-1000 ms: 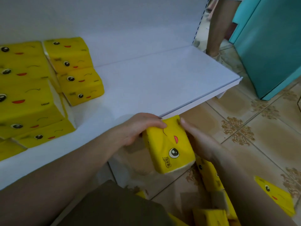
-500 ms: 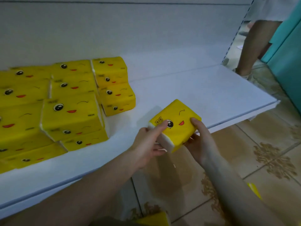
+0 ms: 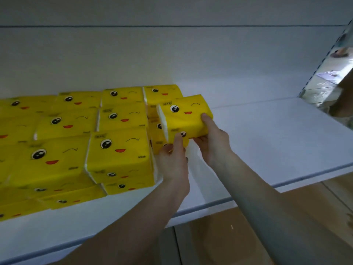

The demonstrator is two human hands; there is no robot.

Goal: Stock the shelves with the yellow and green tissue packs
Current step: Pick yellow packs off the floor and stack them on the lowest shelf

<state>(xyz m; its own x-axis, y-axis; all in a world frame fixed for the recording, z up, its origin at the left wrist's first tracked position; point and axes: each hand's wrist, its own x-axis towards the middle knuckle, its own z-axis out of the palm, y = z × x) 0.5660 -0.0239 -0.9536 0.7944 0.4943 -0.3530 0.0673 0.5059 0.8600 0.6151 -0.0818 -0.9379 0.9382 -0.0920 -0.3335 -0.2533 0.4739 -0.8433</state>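
Holding (head view): both hands on one yellow tissue pack (image 3: 186, 113), winking face up, white tissue end facing left.
L hand (image 3: 172, 161): thumb laid up the pack's front face, fingers curled at its lower left corner, so a firm grip.
R hand (image 3: 214, 144): thumb on the top right edge, fingers tucked under the pack, gripping too.
Pack spot: over the white shelf (image 3: 267, 140), at the right end of the yellow rows, in front of the back-row pack & above a lower one. Can't tell if it touches that one.
Stocked packs (image 3: 114, 150): same yellow faces, lying face-up in rows & layers on the shelf's left part (the leftmost run out of frame).
Back panel (image 3: 172, 54): white, w/ one horizontal seam near the top.
Floor (image 3: 219, 238): brownish, dim, showing below the shelf's front edge betw. the two forearms.
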